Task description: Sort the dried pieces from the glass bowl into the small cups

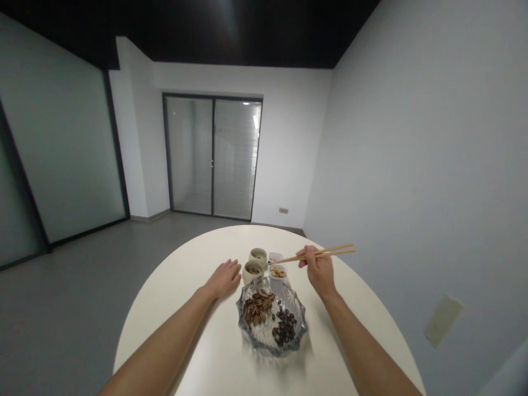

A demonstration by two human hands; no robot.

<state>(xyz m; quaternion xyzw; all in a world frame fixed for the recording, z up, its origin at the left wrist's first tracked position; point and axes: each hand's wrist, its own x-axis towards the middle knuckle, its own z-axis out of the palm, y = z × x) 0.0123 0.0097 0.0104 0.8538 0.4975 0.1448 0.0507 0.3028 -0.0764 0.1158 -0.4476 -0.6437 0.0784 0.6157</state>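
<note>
Chopsticks (291,258), gripped by right fingers (311,256), reach among tubs (275,256) and cups (250,279) beyond bowl (264,333); left fingers (234,266) lie loose.

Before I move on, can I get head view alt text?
Right hand holds wooden chopsticks, tips by four small containers; left hand lies on the round white table. Nearer, a glass bowl holds brown elongated pieces and dark rounded ones.

Left hand (226,278) palm-down, right hand (319,269) curled
</note>
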